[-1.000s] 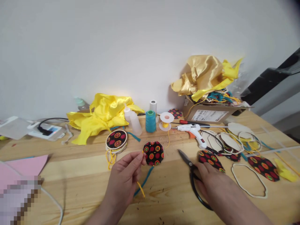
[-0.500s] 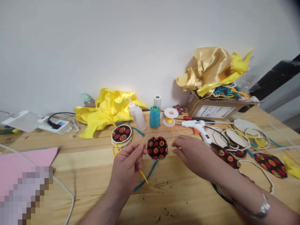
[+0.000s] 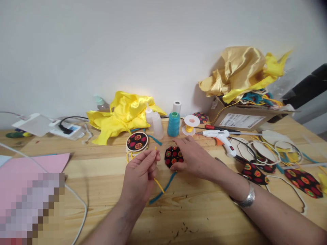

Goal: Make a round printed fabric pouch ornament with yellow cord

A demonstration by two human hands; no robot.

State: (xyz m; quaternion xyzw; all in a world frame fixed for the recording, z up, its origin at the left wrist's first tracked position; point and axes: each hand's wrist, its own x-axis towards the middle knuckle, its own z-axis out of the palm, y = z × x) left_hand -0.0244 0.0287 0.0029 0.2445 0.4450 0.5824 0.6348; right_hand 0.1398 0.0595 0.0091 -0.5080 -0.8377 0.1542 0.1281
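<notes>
My left hand [image 3: 143,166] pinches a short yellow cord [image 3: 159,185] between thumb and fingertips. One end pokes up above the fingers and the other hangs below. My right hand [image 3: 195,156] is curved round the right side of a black fabric-covered octagon [image 3: 172,157] with red and orange flower rounds, thumb at its lower edge and fingers at the upper one. The hand hides the octagon's right part. A teal strip [image 3: 167,185] trails from its bottom edge over the table. Left of it lies a stack of round pieces [image 3: 137,142] topped with the same fabric.
Behind stand a teal thread cone [image 3: 173,125], a yellow cord spool [image 3: 191,121] and squeeze bottles [image 3: 157,126]. A white glue gun [image 3: 221,136] lies right, near wooden outline frames [image 3: 265,153] and a cardboard box [image 3: 236,117]. Yellow satin [image 3: 122,114] is heaped at the back.
My right hand has moved left, from beside the octagon onto its right side. My left hand keeps its pinch on the yellow cord. The view has shifted slightly.
</notes>
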